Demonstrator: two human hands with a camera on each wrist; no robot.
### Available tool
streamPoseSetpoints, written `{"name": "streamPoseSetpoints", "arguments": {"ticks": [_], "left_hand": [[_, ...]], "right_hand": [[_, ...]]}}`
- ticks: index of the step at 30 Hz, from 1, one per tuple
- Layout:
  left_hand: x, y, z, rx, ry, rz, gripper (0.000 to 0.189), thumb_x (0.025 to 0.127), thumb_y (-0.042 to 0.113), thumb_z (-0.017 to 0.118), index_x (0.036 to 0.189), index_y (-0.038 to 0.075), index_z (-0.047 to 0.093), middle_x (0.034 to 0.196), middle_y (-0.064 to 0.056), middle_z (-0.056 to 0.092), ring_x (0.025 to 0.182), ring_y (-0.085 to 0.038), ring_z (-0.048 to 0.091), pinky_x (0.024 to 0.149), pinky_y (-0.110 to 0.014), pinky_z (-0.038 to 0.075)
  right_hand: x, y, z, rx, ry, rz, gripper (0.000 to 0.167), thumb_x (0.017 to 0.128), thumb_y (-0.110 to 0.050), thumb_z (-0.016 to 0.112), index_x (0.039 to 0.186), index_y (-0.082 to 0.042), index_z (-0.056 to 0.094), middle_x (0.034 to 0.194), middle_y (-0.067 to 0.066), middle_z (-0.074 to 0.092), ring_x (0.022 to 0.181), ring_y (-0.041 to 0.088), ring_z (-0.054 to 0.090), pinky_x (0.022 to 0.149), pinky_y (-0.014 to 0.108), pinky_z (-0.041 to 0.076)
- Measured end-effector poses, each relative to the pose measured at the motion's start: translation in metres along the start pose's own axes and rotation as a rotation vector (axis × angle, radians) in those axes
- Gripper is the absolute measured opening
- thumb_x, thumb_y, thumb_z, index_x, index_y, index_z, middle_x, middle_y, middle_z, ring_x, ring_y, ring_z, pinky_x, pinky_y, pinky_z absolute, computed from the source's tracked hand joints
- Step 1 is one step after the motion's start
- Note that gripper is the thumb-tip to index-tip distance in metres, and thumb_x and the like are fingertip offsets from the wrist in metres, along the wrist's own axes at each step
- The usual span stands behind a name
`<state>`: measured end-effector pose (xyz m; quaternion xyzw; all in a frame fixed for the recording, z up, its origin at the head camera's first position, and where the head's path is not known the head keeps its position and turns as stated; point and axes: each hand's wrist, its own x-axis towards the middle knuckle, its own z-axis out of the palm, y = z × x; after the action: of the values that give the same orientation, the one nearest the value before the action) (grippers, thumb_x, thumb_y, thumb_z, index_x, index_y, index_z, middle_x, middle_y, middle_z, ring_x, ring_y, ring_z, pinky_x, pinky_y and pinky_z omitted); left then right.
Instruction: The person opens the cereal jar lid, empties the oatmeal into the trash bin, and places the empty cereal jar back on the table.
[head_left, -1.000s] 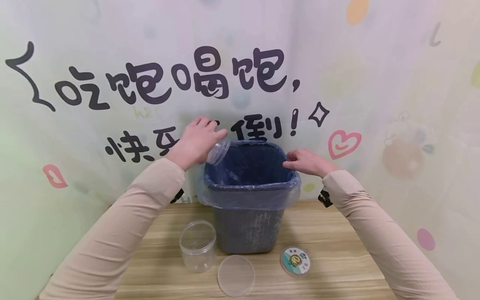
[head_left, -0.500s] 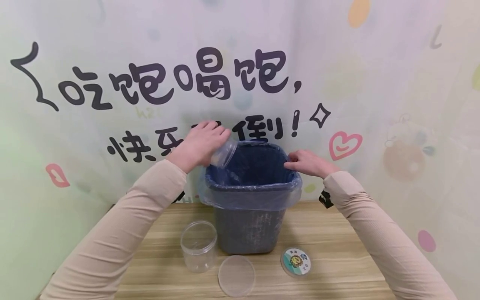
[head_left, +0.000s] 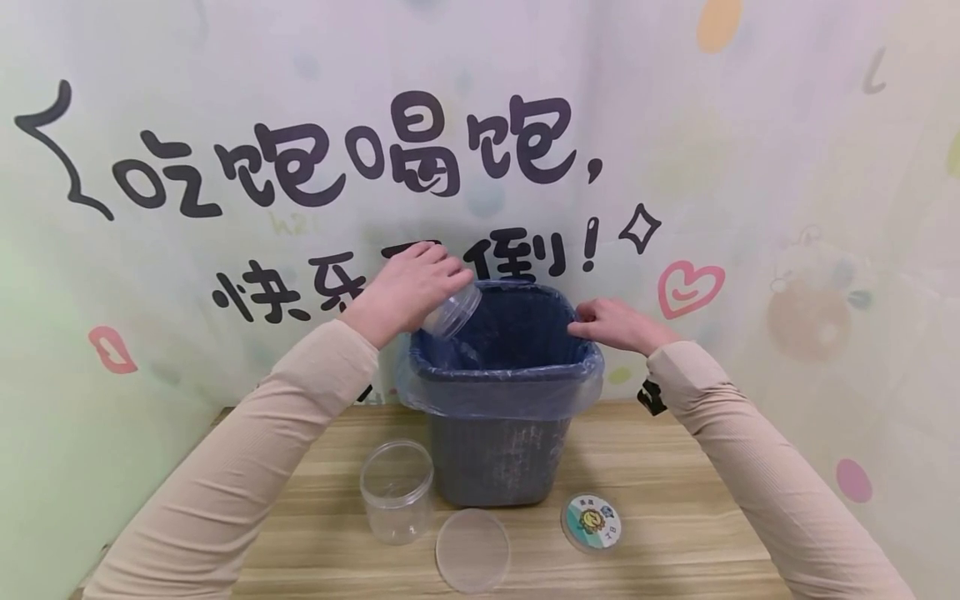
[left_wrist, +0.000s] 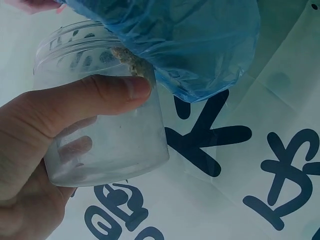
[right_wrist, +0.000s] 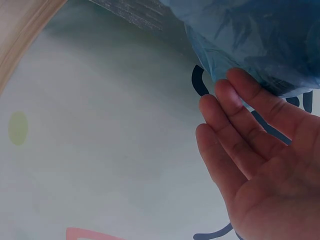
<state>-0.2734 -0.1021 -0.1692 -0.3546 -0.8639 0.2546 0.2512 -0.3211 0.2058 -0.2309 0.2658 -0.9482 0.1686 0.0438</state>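
My left hand [head_left: 408,287] grips a clear plastic jar [head_left: 456,312], tilted with its mouth toward the opening of the trash bin [head_left: 498,462]. The left wrist view shows the thumb across the jar's side, other fingers visible through the wall, and a beige crumbly clump [left_wrist: 131,61] near the mouth. A blue bin liner [head_left: 495,397] folds over the bin's rim and overlaps the jar's mouth in that view. My right hand [head_left: 618,323] holds the bin's right rim, thumb side over the edge. In the right wrist view its fingers [right_wrist: 215,112] lie along the outside; the thumb is hidden.
A second clear jar [head_left: 397,496], without a lid, stands upright left of the bin. On the wooden table [head_left: 675,483] lie a translucent round disc [head_left: 472,552] and a round lid with a printed label [head_left: 592,522]. A printed wall cloth [head_left: 750,167] hangs close behind the bin.
My left hand has moved slightly right with the tilted jar, bringing it farther over the bin's opening. The right hand stays at the rim, and the things on the table have not moved.
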Motion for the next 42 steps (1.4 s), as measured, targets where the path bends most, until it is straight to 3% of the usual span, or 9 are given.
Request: {"name": "streamPoseSetpoints", "arguments": {"ticks": [5, 12, 16, 32, 36, 42], "left_hand": [[0.000, -0.001, 0.006, 0.037, 0.019, -0.001, 0.047, 0.074, -0.004, 0.072, 0.115, 0.011, 0.054, 0.117, -0.006, 0.057, 0.112, -0.030, 0.048, 0.105, -0.038, 0.033], [0.001, 0.001, 0.012, 0.121, 0.139, -0.030, 0.036, 0.084, -0.009, 0.061, 0.114, 0.012, 0.059, 0.111, -0.005, 0.060, 0.109, -0.028, 0.050, 0.104, -0.038, 0.034], [0.004, 0.003, 0.014, 0.161, 0.180, -0.023, 0.039, 0.084, -0.009, 0.060, 0.116, 0.014, 0.060, 0.111, -0.003, 0.060, 0.108, -0.027, 0.050, 0.105, -0.036, 0.033], [0.005, 0.005, 0.017, 0.191, 0.189, -0.026, 0.042, 0.085, -0.010, 0.059, 0.118, 0.015, 0.059, 0.114, -0.002, 0.058, 0.110, -0.026, 0.049, 0.106, -0.036, 0.031], [0.005, 0.005, 0.014, 0.118, 0.153, -0.027, 0.046, 0.081, -0.011, 0.063, 0.121, 0.012, 0.057, 0.118, -0.006, 0.058, 0.114, -0.028, 0.048, 0.108, -0.037, 0.030], [0.007, -0.004, 0.003, -0.160, -0.004, -0.058, 0.072, 0.070, 0.004, 0.081, 0.134, 0.007, 0.049, 0.132, -0.014, 0.052, 0.125, -0.036, 0.042, 0.110, -0.045, 0.027]], "right_hand": [[0.000, 0.000, 0.000, -0.007, 0.008, -0.003, 0.023, 0.090, -0.024, 0.055, 0.073, -0.010, 0.055, 0.063, 0.000, 0.047, 0.059, 0.016, 0.043, 0.057, 0.030, 0.034], [0.000, 0.001, 0.000, -0.003, 0.007, 0.001, 0.023, 0.091, -0.023, 0.055, 0.073, -0.009, 0.055, 0.063, 0.000, 0.047, 0.059, 0.017, 0.044, 0.057, 0.031, 0.034], [-0.001, 0.000, 0.000, -0.001, 0.005, 0.011, 0.022, 0.091, -0.022, 0.055, 0.073, -0.009, 0.056, 0.063, 0.000, 0.047, 0.059, 0.017, 0.044, 0.057, 0.031, 0.034], [-0.002, -0.001, -0.001, 0.012, 0.001, 0.019, 0.023, 0.091, -0.021, 0.055, 0.071, -0.010, 0.054, 0.062, 0.000, 0.045, 0.058, 0.017, 0.043, 0.056, 0.030, 0.033], [-0.002, 0.000, 0.000, 0.009, -0.003, 0.018, 0.023, 0.091, -0.022, 0.055, 0.072, -0.010, 0.055, 0.062, 0.000, 0.046, 0.058, 0.017, 0.043, 0.056, 0.030, 0.034], [-0.003, 0.001, 0.001, 0.016, -0.005, 0.030, 0.023, 0.091, -0.021, 0.056, 0.071, -0.010, 0.054, 0.062, 0.000, 0.046, 0.058, 0.017, 0.043, 0.056, 0.031, 0.034]]}}
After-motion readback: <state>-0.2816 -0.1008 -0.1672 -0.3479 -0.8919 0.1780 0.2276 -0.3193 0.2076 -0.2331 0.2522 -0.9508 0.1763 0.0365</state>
